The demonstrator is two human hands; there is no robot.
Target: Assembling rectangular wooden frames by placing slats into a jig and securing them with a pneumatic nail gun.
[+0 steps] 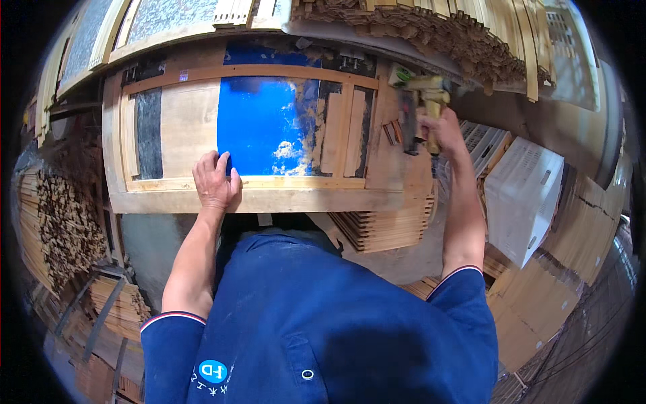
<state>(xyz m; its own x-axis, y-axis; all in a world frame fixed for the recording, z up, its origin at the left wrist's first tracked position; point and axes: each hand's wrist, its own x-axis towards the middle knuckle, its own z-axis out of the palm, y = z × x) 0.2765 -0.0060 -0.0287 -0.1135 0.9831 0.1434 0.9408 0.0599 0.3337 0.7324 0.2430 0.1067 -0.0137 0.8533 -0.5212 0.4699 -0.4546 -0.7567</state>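
My left hand (214,180) lies over the light wooden strip (282,182) along the near side of a workbench (269,200). Its fingers are spread, with the fingertips reaching the edge of a blue sheet (259,124) on the bench top. At the bench's right end, my right hand (442,128) is closed round the handle of a yellowish nail gun (431,87), held up and slightly blurred. A long brown strip (269,70) runs along the far side, and short upright wooden pieces (354,135) stand between the two strips at the right.
Wood strips are piled on a shelf (417,34) beyond the bench. Stacked boards (387,229) sit below its near right corner. A white plastic crate (523,195) stands to the right. Bundled strips (67,222) lie at the left.
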